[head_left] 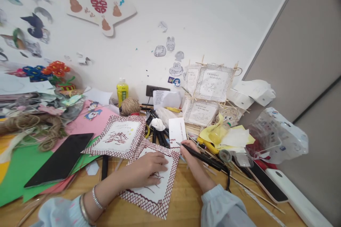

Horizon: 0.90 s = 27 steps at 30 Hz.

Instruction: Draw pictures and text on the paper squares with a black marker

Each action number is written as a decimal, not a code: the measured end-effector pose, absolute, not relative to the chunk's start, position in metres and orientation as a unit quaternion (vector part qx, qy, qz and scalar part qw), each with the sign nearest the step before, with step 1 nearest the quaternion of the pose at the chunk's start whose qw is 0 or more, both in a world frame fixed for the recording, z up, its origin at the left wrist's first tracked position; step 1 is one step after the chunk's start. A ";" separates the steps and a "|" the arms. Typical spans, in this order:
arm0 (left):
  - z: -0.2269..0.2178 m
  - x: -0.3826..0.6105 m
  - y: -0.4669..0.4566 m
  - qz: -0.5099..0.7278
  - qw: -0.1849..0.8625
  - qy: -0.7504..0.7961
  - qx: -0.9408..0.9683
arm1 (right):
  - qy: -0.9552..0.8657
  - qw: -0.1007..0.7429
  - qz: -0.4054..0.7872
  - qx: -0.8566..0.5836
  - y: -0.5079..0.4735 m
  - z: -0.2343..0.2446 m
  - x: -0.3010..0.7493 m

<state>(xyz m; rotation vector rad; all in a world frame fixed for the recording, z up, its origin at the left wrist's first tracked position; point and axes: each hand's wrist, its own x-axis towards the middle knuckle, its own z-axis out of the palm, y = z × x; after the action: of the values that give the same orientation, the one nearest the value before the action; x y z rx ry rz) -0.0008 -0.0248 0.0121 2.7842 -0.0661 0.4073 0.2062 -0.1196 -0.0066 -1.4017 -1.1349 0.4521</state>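
My left hand (151, 166) lies spread, palm down, on a sheet of white paper (151, 193) with a dark-red crosshatched border and brown line drawing. The hand hides part of the drawing. In my right hand (191, 156) is a long black pen (205, 158), its fine tip pointing left at the lower part of a white paper slip (177, 127) with small red marks. Whether the tip touches the slip I cannot tell. A second crosshatch-bordered sheet (115, 136) with a brown drawing lies behind and left of my left hand, overlapping the first sheet.
A black tablet (60, 159) rests on coloured paper at left. Behind are a twine ball (130, 106), a yellow-green bottle (122, 92) and framed paper panels (214, 81). Thin sticks, a phone (266, 181), a white box (298, 198) and a plastic bag (279, 134) crowd the right.
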 end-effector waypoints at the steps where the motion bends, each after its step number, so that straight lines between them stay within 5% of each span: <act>1: 0.011 -0.002 -0.025 0.143 0.155 -0.023 0.977 | -0.492 0.598 0.194 -0.603 -0.119 -0.006 0.205; 11: 0.012 -0.003 -0.025 0.178 0.130 -0.046 0.974 | -0.562 0.537 0.263 -0.571 -0.129 0.004 0.197; 27: 0.014 0.001 -0.027 0.169 0.219 -0.101 0.956 | -0.550 0.536 0.211 -0.605 -0.120 -0.025 0.191</act>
<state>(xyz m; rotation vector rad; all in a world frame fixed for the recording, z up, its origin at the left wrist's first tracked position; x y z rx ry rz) 0.0012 -0.0272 0.0143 2.6452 -0.2800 0.4679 0.1911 -0.1197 -0.0253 -1.4405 -1.3098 0.5023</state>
